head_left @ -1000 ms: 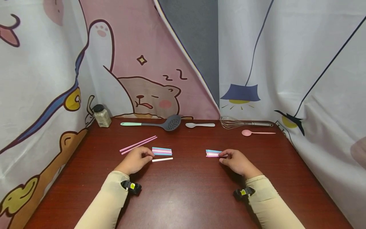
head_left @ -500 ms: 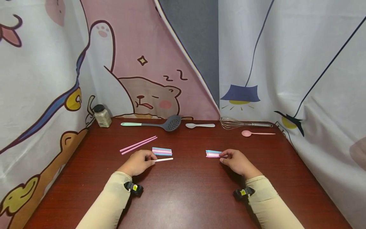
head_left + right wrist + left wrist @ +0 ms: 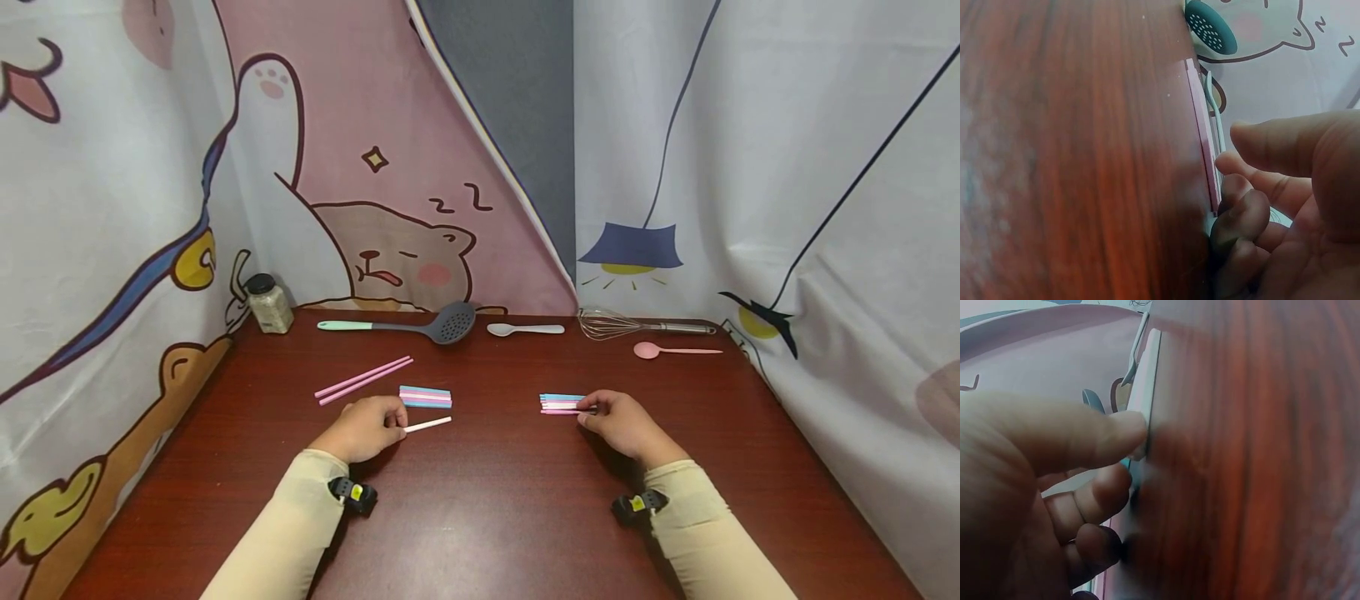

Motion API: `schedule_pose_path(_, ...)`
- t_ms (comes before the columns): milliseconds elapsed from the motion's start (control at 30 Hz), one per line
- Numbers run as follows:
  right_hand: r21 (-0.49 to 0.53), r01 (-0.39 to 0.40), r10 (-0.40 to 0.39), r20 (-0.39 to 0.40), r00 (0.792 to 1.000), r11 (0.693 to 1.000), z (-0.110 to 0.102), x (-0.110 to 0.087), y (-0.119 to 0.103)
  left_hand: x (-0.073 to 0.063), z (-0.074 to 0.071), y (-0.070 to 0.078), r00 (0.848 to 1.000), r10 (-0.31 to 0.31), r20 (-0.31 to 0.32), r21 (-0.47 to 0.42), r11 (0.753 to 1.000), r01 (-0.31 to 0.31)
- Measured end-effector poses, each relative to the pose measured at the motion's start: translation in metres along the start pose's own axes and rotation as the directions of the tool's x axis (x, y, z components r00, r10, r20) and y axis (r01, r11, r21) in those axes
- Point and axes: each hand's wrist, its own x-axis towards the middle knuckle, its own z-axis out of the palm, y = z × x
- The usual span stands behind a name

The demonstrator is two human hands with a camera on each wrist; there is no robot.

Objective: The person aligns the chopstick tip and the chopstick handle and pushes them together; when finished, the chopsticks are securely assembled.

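With thumb and fingers, my left hand (image 3: 365,428) pinches the left end of a short white stick (image 3: 428,424); the left wrist view shows the thumb on this white stick (image 3: 1146,387). Just behind it lies a row of short blue, pink and white sticks (image 3: 426,397). My right hand (image 3: 621,423) is at the right end of a similar row of sticks (image 3: 559,402), hiding that end. In the right wrist view, a fingertip touches or nearly touches the pink stick (image 3: 1202,134), and the thumb stands apart from the fingers.
Two long pink sticks (image 3: 363,381) lie behind the left hand. Along the back are a jar (image 3: 272,310), a slotted ladle (image 3: 452,323), a pale spoon (image 3: 525,329) and a whisk (image 3: 645,324). A pink spoon (image 3: 675,350) lies before the whisk. Printed curtains border the table (image 3: 480,517).
My left hand has moved slightly right to the white stick and taken its left end. That end has shifted toward me, angling the stick. The right hand has barely moved.
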Motion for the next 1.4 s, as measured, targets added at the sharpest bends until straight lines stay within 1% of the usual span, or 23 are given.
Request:
schedule_pose_path(300,0.019,0.008,-0.008,-0.016,1.0,1.0,0.0001,0.0001,0.0004,0.0006,0.0008,-0.0025,1.0,0.004,0.01,0.005,1.0,-0.004)
schedule_pose_path(500,0.006,-0.011,0.012,-0.005,1.0,1.0,-0.0008,0.0021,0.0016,0.0005,0.0012,-0.0021,1.0,0.008,0.008,0.001,1.0,-0.008)
schedule_pose_path(600,0.004,-0.016,0.016,-0.005,1.0,1.0,-0.0016,0.0024,0.0023,0.0005,0.0013,-0.0015,1.0,-0.001,0.008,0.003,1.0,0.001)
schedule_pose_path(1167,-0.02,-0.021,0.021,0.007,1.0,1.0,-0.0027,0.002,0.0034,0.0003,0.0012,-0.0013,1.0,0.004,0.005,-0.005,1.0,-0.004)
schedule_pose_path(1400,-0.009,-0.025,0.025,0.004,1.0,1.0,-0.0038,0.0025,0.0017,0.0,0.0015,-0.0013,1.0,0.002,0.006,-0.008,1.0,-0.002)
